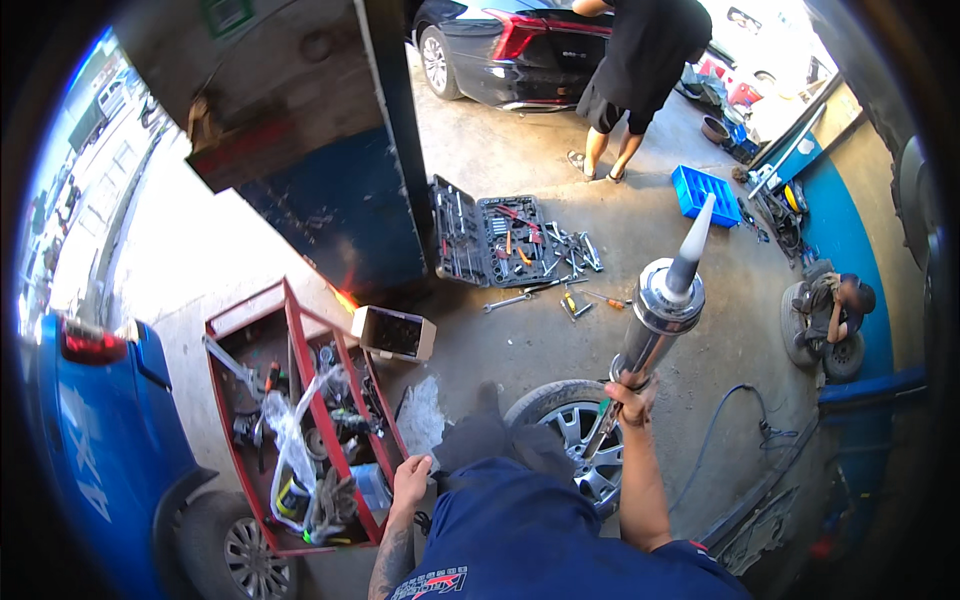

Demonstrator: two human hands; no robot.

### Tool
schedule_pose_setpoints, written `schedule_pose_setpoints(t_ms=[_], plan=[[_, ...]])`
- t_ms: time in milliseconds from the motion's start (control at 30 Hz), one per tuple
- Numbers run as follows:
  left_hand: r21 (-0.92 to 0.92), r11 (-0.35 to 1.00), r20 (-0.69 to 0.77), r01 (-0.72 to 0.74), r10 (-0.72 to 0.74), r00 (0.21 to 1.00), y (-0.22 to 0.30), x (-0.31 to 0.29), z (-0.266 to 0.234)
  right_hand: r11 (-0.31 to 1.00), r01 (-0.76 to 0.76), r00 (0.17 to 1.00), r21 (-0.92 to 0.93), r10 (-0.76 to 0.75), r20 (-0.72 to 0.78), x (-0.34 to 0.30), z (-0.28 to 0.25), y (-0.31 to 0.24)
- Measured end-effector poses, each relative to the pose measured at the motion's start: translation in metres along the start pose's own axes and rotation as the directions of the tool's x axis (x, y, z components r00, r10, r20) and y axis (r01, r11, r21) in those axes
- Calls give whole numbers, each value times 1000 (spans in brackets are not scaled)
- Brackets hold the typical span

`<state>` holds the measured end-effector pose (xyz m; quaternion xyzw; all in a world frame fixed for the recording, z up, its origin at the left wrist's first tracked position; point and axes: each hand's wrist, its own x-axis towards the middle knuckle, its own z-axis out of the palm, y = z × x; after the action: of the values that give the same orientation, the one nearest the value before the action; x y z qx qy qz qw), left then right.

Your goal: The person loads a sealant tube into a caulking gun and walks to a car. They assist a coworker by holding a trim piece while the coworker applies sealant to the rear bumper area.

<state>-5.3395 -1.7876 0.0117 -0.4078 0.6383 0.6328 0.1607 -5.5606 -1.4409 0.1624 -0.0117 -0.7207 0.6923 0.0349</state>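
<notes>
My right hand (632,400) is wrapped round the handle end of a caulking gun (652,325). Its silver barrel points up and away, with a long tapered nozzle (694,245), grey at the base and white toward the tip. Behind its lower end lies a wheel (575,425) with a silver alloy rim, flat on the floor. Low by my dark clothing, my left hand (410,482) has its fingers curled in; what they grip, if anything, is hidden. Just left of it stands a red metal tool tray (335,440), full of tools and crumpled clear plastic.
An open socket set case (490,235) lies ahead, wrenches and screwdrivers strewn beside it. There are a cardboard box (394,333), a blue crate (706,195) and a cable (722,410). A blue vehicle (100,430) stands left. One person bends at a black car (520,50); another crouches right.
</notes>
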Motion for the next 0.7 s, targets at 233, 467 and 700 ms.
schedule_pose_setpoints(t_ms=[233,467,700], plan=[[540,821,146,-185,125,981,141,70,58,993,-69,921,98,101,-377,74,-44,29],[887,400,109,-231,305,946,229,142,123,884,-370,774,285,463,-433,132,-91,77],[772,635,72,-37,-29,997,283,228,209,724,-580,627,373,689,-363,229,-112,217]])
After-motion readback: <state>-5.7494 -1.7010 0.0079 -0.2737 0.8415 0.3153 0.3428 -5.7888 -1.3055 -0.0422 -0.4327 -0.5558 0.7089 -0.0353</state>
